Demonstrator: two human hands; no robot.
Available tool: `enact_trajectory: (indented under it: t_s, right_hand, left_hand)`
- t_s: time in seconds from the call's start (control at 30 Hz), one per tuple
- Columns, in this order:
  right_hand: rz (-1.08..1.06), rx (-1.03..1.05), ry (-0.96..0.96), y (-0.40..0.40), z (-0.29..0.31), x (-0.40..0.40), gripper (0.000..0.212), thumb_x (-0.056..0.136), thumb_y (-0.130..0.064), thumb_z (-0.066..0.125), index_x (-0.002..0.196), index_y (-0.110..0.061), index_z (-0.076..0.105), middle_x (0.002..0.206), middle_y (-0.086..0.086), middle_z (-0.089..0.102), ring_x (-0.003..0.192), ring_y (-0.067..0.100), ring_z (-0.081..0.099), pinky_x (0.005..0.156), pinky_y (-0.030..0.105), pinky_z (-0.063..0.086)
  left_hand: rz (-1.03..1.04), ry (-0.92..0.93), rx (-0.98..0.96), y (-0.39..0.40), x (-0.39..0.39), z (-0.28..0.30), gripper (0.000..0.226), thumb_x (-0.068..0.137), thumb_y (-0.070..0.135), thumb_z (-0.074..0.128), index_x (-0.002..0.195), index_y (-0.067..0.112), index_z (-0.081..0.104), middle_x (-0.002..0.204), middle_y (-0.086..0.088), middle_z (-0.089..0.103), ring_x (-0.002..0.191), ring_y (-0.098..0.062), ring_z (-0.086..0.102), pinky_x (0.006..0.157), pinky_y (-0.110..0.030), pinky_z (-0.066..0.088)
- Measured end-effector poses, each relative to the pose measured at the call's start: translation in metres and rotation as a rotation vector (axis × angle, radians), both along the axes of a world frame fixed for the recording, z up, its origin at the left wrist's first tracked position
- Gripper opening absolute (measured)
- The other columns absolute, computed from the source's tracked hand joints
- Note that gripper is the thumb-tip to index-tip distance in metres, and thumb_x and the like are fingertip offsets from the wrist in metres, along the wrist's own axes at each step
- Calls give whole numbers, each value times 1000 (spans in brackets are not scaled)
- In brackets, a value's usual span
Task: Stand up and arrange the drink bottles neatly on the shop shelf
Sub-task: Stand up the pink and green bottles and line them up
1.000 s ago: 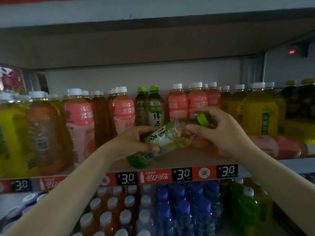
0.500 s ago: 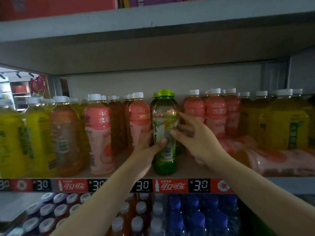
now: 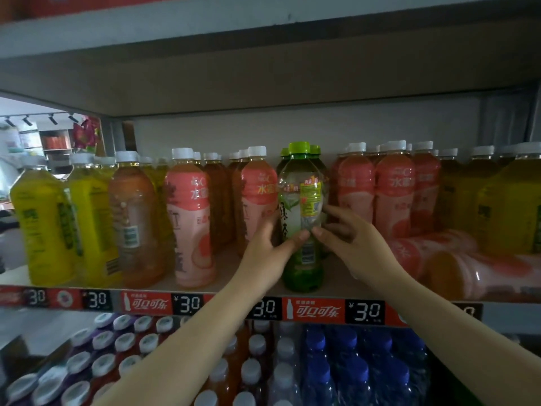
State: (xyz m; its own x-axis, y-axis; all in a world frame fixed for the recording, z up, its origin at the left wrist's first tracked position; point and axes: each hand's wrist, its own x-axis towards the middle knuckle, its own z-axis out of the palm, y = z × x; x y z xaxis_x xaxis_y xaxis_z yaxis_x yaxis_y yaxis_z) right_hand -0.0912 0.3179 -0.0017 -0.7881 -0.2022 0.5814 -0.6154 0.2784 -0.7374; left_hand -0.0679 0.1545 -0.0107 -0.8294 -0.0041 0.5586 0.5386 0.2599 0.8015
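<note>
A green tea bottle (image 3: pixel 303 200) with a green cap stands upright at the front edge of the shelf (image 3: pixel 351 284). My left hand (image 3: pixel 270 247) grips its left side, thumb across the label. My right hand (image 3: pixel 348 241) touches its right side with thumb and fingertips. More green-capped bottles stand behind it. Two pink bottles (image 3: pixel 433 250) lie on their sides on the shelf to the right.
Upright pink (image 3: pixel 190 218), brown and yellow (image 3: pixel 41 227) bottles fill the shelf on both sides. A price strip (image 3: pixel 316 310) runs along the shelf front. Below it are rows of white-capped and blue-capped bottles (image 3: pixel 351 373). Another shelf board hangs overhead.
The green tea bottle went from lying tilted in both hands to standing upright on the shelf. Both hands stayed around its middle.
</note>
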Motion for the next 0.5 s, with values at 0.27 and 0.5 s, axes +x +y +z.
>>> enact_trajectory:
  t_s: [0.27,0.5]
  right_hand:
    - [-13,81,17,25,4,9,38,82,-36,65,119,-37,57,92,-21,68,85,-8,63,73,13,49]
    - [-155,279,142,76,15,20,18,82,-36,65,100,-39,64,85,-29,63,80,-15,59,64,1,43]
  left_hand:
    - [276,262,-17,8,24,2,37,84,31,65,115,32,45,104,21,51,92,8,51,78,-3,40]
    - [64,163,-61,41,37,8,13,87,22,63,96,31,64,89,14,67,84,4,62,73,-11,50]
